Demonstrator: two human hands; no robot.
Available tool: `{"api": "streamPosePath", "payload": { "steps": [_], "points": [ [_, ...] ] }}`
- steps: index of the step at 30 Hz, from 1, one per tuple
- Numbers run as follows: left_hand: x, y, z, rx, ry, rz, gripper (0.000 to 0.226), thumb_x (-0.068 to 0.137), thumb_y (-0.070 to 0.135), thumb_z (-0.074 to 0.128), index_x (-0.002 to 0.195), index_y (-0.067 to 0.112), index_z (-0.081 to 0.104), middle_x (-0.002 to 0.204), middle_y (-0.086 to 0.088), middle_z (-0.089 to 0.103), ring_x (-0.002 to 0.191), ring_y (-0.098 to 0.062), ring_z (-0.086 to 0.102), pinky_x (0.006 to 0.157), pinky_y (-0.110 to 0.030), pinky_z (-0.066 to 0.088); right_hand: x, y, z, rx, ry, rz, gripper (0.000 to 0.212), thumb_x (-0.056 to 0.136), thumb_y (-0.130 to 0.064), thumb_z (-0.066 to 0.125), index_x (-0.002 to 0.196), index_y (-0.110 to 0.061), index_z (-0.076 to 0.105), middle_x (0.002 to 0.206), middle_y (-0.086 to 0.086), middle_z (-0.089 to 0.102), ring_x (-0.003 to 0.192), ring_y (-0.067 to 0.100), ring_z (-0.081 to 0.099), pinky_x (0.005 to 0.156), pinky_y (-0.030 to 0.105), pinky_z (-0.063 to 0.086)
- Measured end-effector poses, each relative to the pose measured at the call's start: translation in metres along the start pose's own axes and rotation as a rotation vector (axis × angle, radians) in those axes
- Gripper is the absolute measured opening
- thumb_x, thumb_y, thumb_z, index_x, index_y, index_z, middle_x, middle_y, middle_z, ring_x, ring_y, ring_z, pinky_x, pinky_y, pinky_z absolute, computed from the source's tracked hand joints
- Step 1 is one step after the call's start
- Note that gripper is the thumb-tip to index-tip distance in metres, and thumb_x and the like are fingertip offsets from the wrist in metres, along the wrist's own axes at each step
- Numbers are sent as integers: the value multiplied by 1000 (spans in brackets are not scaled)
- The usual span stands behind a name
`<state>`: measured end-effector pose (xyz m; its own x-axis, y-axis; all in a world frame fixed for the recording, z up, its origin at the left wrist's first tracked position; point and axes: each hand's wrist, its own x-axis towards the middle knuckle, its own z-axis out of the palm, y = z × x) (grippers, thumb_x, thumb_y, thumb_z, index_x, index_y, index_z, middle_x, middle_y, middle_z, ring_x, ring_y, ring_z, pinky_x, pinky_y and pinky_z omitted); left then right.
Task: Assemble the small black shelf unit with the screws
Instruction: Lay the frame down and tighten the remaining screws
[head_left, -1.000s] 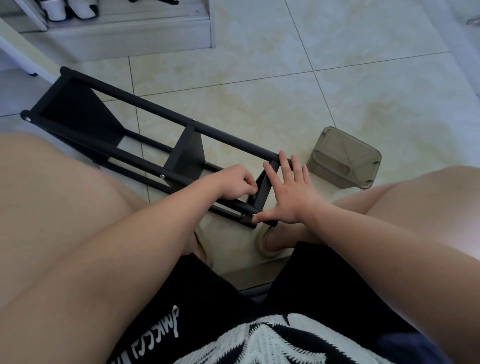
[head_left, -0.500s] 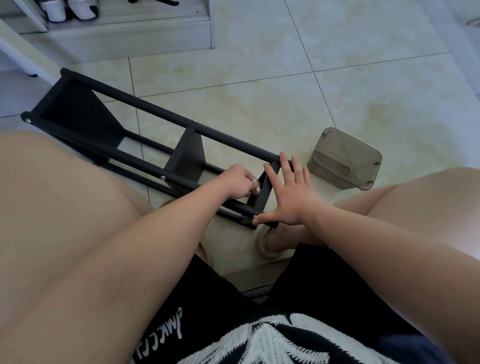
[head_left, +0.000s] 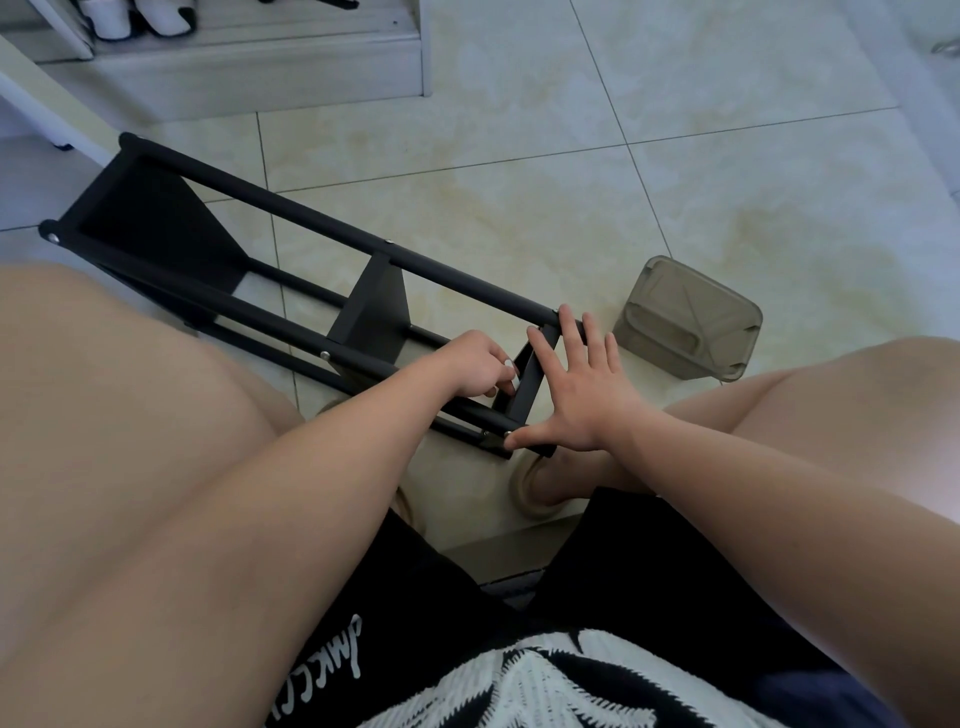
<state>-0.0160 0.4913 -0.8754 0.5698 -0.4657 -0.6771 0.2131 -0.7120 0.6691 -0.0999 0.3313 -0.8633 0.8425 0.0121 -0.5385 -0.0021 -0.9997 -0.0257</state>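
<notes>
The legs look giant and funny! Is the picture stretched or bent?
Head view: the wide lens stretches the edges, so the left thigh looms large and floor tile lines bow; black shelf unit sharp; soft light, pale glare on the right thigh.

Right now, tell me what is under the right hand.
The right hand lies flat on the shelf unit's black end panel; a screw head shows by the thumb. The panel's face beneath the palm is covered.

black shorts (head_left: 441, 613) | white print (head_left: 327, 660) "JMKCC…" | tilted, partly cut off
</notes>
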Motion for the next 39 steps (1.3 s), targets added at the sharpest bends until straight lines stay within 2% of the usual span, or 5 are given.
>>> {"api": "streamPosePath", "payload": {
  "steps": [17,25,31,35,39],
  "points": [
    [-1,3,-3,-47,-12,-31,14,100,20,54,93,21,67,80,11,73,72,-3,65,60,-23,40,-2,-1,-4,-8,-9,3,144,51,-104,41,158,-29,-20,160,14,-37,148,41,-31,123,58,-8],
    [-1,1,0,34,-53,-25,23,98,19,55,80,21,69,78,11,73,75,-8,66,78,-27,46,-3,-1,-4,-7,-11,1,144,52,-103,42,159,-29,-19,160,14,-37,148,42,-31,123,59,-8],
    [-2,8,-3,20,-99,-84,23,102,17,49,103,8,70,81,9,74,72,-5,65,67,-27,43,-3,-2,-5,2,-12,-1,144,53,-103,45,158,-29,-19,160,14,-37,148,42,-31,123,59,-8],
    [-1,9,-3,3,-136,-146,20,103,19,46,105,9,64,85,6,76,79,-7,64,76,-30,43,-4,-2,-2,-5,-4,-2,144,52,-103,42,158,-29,-20,160,14,-37,148,42,-31,123,59,-8],
    [0,6,-6,37,-143,-150,23,102,17,46,108,9,66,65,15,72,91,-11,64,81,-32,44,-3,-3,-1,2,1,-2,144,50,-104,39,158,-30,-20,160,14,-37,148,41,-32,122,58,-8]
  ]
}}
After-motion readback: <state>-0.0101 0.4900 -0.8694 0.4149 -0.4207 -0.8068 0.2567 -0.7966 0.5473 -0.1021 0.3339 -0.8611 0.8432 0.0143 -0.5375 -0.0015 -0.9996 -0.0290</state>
